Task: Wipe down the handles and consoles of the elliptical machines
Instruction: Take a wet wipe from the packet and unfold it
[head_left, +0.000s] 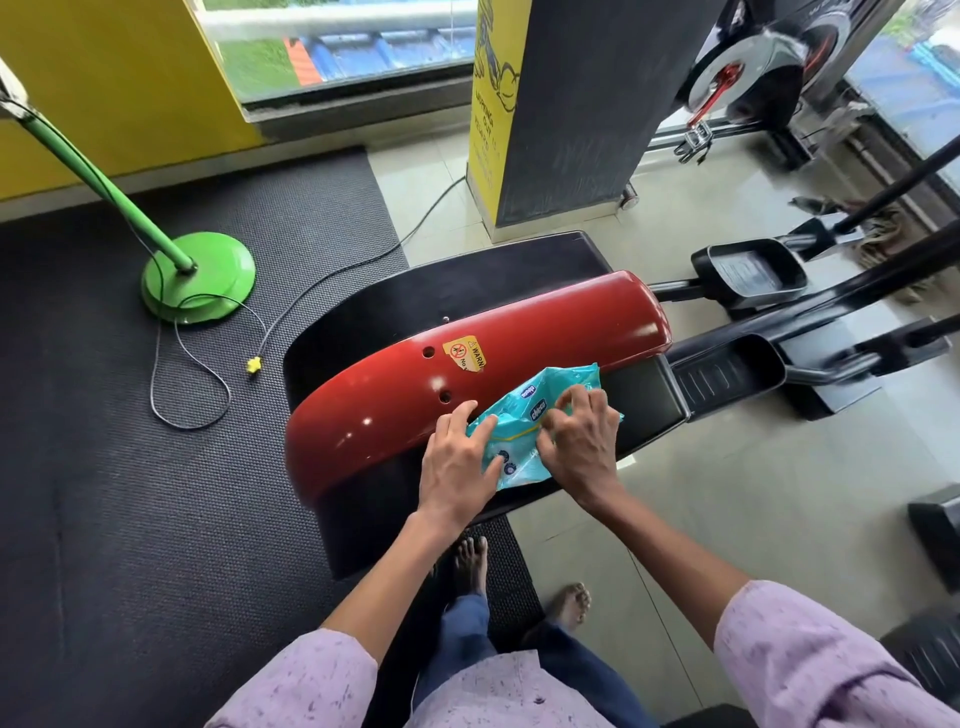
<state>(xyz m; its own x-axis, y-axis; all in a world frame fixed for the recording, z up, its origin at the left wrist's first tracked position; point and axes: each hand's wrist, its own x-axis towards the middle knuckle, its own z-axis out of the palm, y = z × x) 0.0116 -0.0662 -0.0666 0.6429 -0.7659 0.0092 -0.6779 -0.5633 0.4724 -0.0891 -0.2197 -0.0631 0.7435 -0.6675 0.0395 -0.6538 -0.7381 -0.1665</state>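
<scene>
At the bottom edge the person's lilac sleeves (810, 660) and shirt front are cut off by the frame, and below them two bare feet (519, 582) stand partly on a dark mat, partly on pale tile, the legs largely hidden by the forearms. Both arms reach forward to a light blue wipes packet (524, 431) that lies on the near end of the elliptical's red cover (519, 332), at its right-hand slope where red meets the black housing (384, 514). The left hand (457, 462) lies flat along the packet's left edge, fingers straight and spread, thumb resting on the wrapper and pressing it down. The right hand (582, 441) sits on the packet's right half with fingers curled and fingertips bunched at its top face; whether they pinch a flap or a wipe cannot be told, since the knuckles hide the spot. The packet's print is mostly covered and hard to read. A yellow warning sticker (466, 354), torn at one corner, sits just beyond the packet on the red cover. To the right, black pedals (727, 369) run off toward the frame edge; the handles and console of this machine are out of view. On the left, a green stand base (200, 278) rests on the mat, its pole cut off at the top left, with a thin cable (192, 364) looping beside it. Farthest, a yellow-and-grey pillar (545, 104) hides part of an exercise bike (753, 78).
</scene>
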